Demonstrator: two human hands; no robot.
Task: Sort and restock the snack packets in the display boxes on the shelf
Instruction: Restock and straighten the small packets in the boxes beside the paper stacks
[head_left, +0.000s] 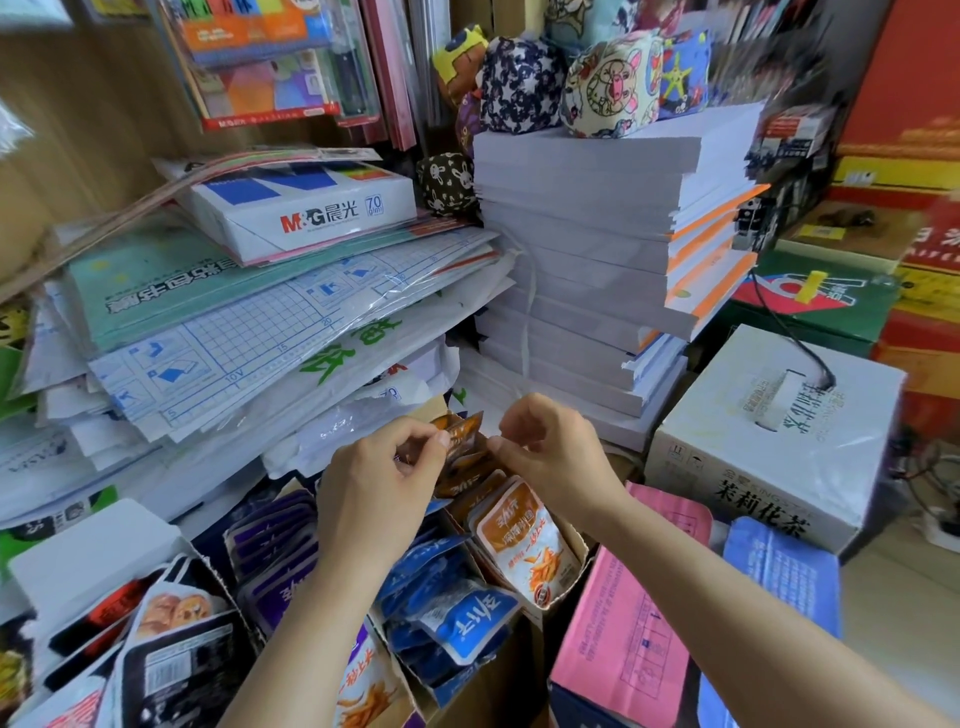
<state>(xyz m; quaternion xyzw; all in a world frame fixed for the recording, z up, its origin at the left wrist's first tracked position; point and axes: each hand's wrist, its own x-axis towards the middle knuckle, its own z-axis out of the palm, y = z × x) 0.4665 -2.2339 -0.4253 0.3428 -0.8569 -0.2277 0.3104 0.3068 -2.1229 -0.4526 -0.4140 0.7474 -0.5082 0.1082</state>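
My left hand (382, 483) and right hand (553, 449) both pinch orange snack packets (464, 441) just above their display box (577, 543). They seem light, floppy and slick, so I'd grip the sealed edges.

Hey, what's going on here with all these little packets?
A person is sorting snacks in a cluttered stationery corner. The left hand and right hand both pinch a small bunch of orange packets, held just above the cardboard display box that already holds more orange ones. Beside it, blue packets and purple packets sit in their own boxes. Stacks of white paper rise behind.
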